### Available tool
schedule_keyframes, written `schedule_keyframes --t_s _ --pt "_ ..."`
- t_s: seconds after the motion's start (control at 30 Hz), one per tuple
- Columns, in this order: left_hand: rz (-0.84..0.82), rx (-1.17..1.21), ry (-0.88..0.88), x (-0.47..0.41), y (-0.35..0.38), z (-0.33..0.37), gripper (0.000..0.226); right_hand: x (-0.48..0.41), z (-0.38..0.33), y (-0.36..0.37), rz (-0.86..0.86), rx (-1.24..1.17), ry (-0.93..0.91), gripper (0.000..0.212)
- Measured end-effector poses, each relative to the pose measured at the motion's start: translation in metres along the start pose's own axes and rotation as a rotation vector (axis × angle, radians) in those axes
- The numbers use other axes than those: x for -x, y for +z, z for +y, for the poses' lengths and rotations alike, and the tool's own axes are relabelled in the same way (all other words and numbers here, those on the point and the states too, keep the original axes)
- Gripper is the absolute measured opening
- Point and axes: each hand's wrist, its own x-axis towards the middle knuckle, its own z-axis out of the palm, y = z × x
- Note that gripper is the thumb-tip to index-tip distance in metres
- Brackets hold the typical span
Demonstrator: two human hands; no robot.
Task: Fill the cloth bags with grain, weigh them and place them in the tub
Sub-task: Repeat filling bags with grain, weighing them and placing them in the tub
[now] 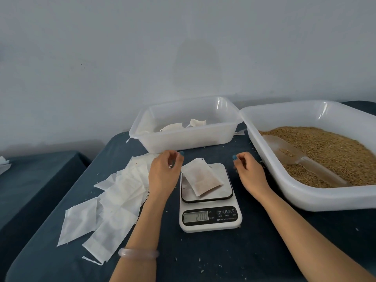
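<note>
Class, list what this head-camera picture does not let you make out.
Head view throughout.
Scale display: digits blurred, too small to read surely.
Bags inside the tub: number hidden by its frosted near wall.
Grain tub: cut off by the right edge.
Left hand: curled fingers hide whether it pinches anything.

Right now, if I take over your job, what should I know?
Left hand and right hand: both loosely curled, holding nothing, either side of the scale.
One filled bag lies on the scale; the display is blurry.
Done: at least two bags already in the small tub.
Left: move this bag into that tub, then fill more empty bags from the pile at left, using the scoop lying in the grain in the big tub.
</note>
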Motion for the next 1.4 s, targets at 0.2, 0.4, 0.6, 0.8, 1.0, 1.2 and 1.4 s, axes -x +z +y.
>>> schedule_keyframes --t_s 0.2,0.4,0.6,0.8,1.0,1.2,1.4 --pt "-0.193 -0.114 0.136 0.004 0.007 0.002 0.025 0.000 0.002 0.001 -0.008 0.005 0.003 0.014" --pt "-0.325 -0.035 0.069 0.001 0.008 0.020 0.023 -0.001 0.002 0.002 -0.009 -0.002 0.011 0.010" --pt "-0.318 0.027 0.113 -0.034 -0.024 0.040 0.013 0.000 0.002 0.002 -0.018 -0.024 0.022 0.011" --pt "0.132 -0.269 0.187 -0.125 -0.079 0.054 0.013 0.000 0.000 0.002 -0.027 0.006 0.027 0.010" --pt "0.108 -0.460 0.202 -0.169 -0.068 0.028 0.036 0.001 0.001 0.002 -0.025 0.010 0.005 0.011" --pt "-0.158 -0.524 0.106 -0.157 -0.054 -0.029 0.036 0.001 0.001 0.002 -0.029 -0.024 0.013 0.012" --pt "-0.200 -0.393 0.230 -0.144 -0.089 -0.038 0.025 0.001 0.002 0.002 -0.030 -0.031 0.020 0.013"
